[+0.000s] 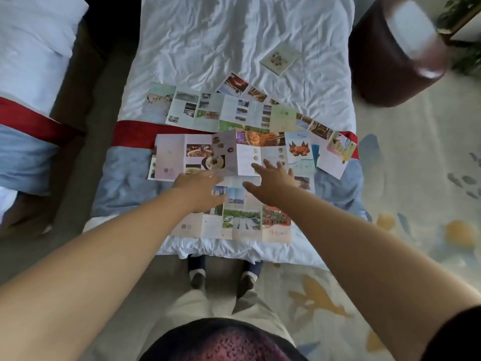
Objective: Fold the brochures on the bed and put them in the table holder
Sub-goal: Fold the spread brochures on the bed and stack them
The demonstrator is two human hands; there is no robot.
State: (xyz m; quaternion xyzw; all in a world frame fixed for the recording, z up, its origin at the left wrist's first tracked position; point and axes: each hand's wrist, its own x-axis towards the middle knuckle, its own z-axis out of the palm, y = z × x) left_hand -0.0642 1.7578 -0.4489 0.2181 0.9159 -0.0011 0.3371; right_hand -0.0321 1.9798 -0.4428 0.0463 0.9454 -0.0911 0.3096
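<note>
Several unfolded brochures lie spread over the foot of the bed [234,43]. A pale pink food brochure [197,155] lies in the middle, with one panel standing up at its crease. My left hand [200,188] reaches to its lower edge, fingers at the paper; the grip itself is hidden. My right hand [273,181] hovers with fingers spread over the brochure's right part. A landscape brochure [242,220] lies nearest me, under both hands. One folded brochure [279,58] rests apart, farther up the bed. No table holder is in view.
A second bed [33,74] with a red runner stands to the left across a narrow gap. A dark round stool [385,69] and a plant [466,29] are at the upper right. Patterned carpet [403,243] lies to the right. My feet are at the bed's end.
</note>
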